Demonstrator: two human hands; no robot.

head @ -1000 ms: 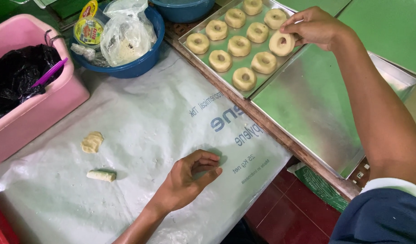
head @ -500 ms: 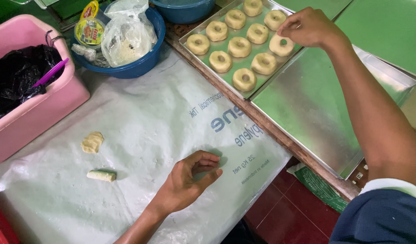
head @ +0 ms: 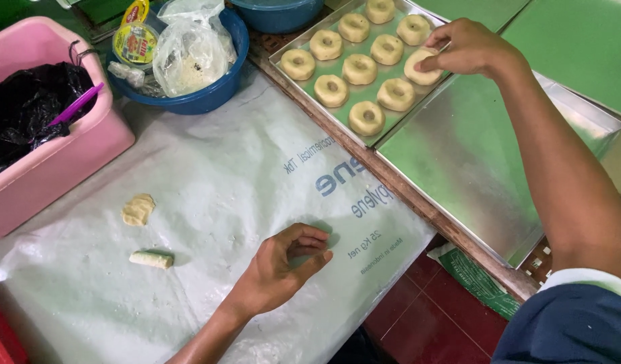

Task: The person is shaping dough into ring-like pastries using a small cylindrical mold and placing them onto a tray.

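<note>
My right hand [head: 469, 48] is out over the far tray [head: 303, 84], fingers pinched lightly round the ring of dough [head: 421, 67] at the tray's right edge, where it ends the middle row. I hold it by the rim, probably so the soft shape is not flattened and the hole stays open. The other dough rings [head: 357, 67] lie in tidy rows, each apart from its neighbours (room to spread, I would judge). Beside that tray, further along the bench's near-right edge, an empty metal tray [head: 472, 168] lies flat and close to hand.

My left hand [head: 283, 269] rests on the white plastic sheet [head: 243, 175] near the near edge of the bench, fingers curled loosely toward the thumb; I cannot tell whether anything small sits inside the curl, but nothing shows. The sheet covers the bench, likely to keep the dough off the wood.

Toward the left side of the sheet, well apart from both hands, lie a small flattened lump of dough [head: 138, 209] and a short rolled stick of dough [head: 150, 259]. At the far-left corner stands a pink tub [head: 68, 168] lined with a black bag, a purple handle poking out; next to it, a blue basin [head: 209, 94] holds a clear plastic bag [head: 189, 50] and a small packet.
</note>
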